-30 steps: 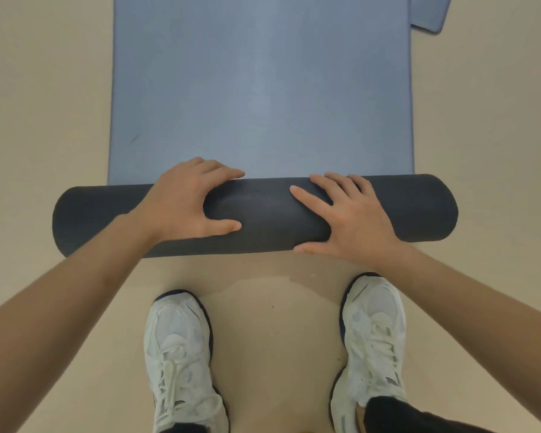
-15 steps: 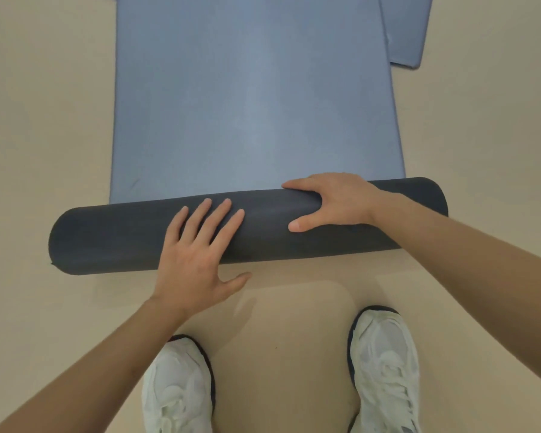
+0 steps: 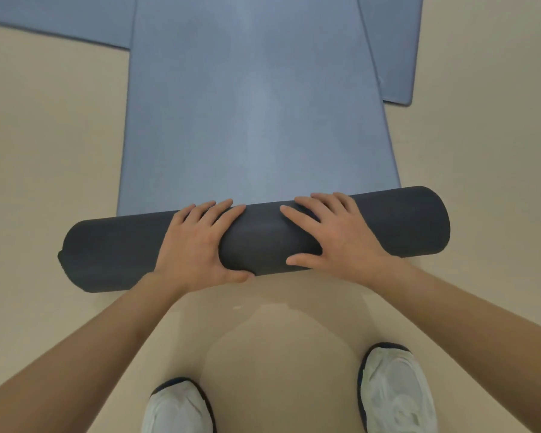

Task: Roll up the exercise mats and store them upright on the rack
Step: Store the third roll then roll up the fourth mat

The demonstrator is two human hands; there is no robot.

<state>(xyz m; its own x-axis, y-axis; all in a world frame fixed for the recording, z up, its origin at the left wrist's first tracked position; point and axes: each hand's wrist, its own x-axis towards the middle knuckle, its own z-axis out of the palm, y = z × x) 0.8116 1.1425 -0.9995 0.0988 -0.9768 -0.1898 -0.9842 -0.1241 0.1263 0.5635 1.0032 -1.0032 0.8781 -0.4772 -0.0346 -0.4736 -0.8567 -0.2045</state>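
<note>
A blue exercise mat (image 3: 256,120) lies flat on the beige floor and stretches away from me. Its near end is wound into a thick dark grey roll (image 3: 413,223) that lies crosswise in front of me. My left hand (image 3: 197,245) presses on the roll left of its middle, fingers laid over the top and thumb against the near side. My right hand (image 3: 341,239) presses on it just right of the middle with its fingers spread. The roll's left end sits a little nearer to me than its right end.
Another blue mat (image 3: 60,20) lies flat at the top left, and a third blue mat (image 3: 394,48) at the top right, both partly under the one I roll. My white shoes (image 3: 178,407) (image 3: 397,389) stand on bare floor behind the roll.
The roll has moved forward along the mat, away from my shoes. My left hand slid up onto the roll and my right hand shifted back to its near side, so both press side by side.
</note>
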